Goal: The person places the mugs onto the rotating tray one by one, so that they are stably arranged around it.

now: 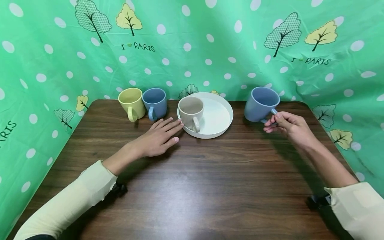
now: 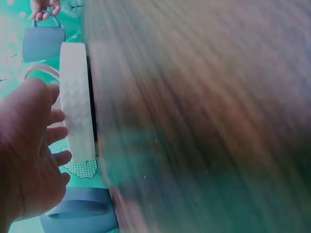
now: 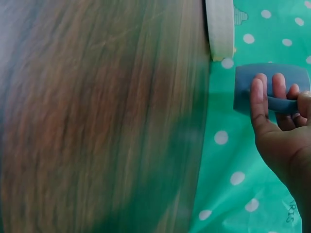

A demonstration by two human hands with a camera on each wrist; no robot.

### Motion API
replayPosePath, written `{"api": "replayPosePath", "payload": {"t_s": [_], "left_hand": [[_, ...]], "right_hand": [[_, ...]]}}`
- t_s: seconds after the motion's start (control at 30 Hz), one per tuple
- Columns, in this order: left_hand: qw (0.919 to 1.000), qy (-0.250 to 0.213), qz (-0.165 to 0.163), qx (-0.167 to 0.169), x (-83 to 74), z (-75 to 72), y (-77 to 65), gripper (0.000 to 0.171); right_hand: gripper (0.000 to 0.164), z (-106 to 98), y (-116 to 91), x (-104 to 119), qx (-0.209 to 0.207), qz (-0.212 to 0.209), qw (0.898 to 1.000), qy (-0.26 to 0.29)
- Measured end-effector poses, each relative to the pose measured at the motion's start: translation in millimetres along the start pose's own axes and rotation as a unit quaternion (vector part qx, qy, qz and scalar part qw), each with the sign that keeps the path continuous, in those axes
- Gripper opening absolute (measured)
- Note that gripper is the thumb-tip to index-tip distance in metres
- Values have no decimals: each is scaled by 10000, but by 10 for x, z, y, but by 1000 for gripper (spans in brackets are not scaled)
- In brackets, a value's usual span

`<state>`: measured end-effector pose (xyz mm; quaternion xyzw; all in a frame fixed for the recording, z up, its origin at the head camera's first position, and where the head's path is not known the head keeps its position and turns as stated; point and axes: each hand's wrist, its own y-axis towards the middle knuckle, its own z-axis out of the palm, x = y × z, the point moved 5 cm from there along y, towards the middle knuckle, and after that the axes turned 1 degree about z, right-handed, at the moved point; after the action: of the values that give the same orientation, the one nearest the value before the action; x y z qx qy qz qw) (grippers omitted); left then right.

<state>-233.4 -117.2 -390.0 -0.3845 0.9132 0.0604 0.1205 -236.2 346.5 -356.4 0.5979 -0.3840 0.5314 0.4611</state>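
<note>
My right hand (image 1: 289, 128) pinches the handle of a light blue mug (image 1: 260, 105) at the table's back right. In the right wrist view a gap separates this mug (image 3: 272, 75) from the tabletop, so it is held up. My left hand (image 1: 157, 138) is spread with fingers extended, its fingertips by the left rim of a round white tray (image 1: 217, 115). Whether they touch the rim is unclear. On the tray's left part stands a beige mug (image 1: 189, 107), handle toward me. The left wrist view shows my left hand (image 2: 34, 145) beside the tray's wall (image 2: 77, 102).
Left of the tray, a yellow mug (image 1: 132, 101) and a darker blue mug (image 1: 155, 101) stand side by side, handles facing the front. A green dotted cloth (image 1: 186, 46) hangs behind the brown wooden table (image 1: 204, 186).
</note>
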Motion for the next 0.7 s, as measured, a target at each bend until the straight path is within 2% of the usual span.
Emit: {"api": "replayPosePath", "payload": {"t_s": [0.3,0.7], "left_hand": [[9998,-168,-29,128,77,-13,6,62],[9996,-253,31,125,129,-17,16,63]], "right_hand": [[28,240,114,44,392,-299,9987,112],[30,549,261,47,635,-99,9974,-319]]}}
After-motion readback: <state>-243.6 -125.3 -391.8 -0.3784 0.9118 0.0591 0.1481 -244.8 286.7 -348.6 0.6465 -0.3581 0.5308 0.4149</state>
